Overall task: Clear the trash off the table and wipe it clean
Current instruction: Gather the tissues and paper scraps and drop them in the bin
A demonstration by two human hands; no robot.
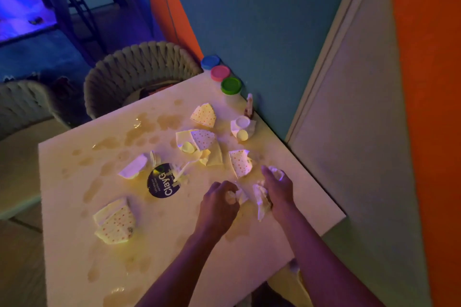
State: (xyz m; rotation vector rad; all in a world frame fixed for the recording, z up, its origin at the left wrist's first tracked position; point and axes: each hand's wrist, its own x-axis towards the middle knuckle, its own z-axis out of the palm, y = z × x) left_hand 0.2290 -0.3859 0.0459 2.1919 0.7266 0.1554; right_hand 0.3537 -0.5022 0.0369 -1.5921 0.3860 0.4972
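A pale square table (74, 257) is smeared with brownish wet stains. Several torn dotted paper pieces lie on it, such as one (204, 114) at the back, one (240, 162) near my hands and a folded one (115, 225) at the front left. A round dark ClayG lid (163, 180) lies mid-table beside a white plastic spoon (185, 169). My left hand (219, 203) pinches a small crumpled white scrap (240, 194). My right hand (278, 188) grips crumpled white paper (260, 203).
Three clay tubs with blue (210, 62), pink (220, 73) and green (231, 85) lids stand along the wall at the back. A white cup (242, 125) and a small bottle (249, 106) sit near them. Two woven chairs (139, 70) stand behind the table.
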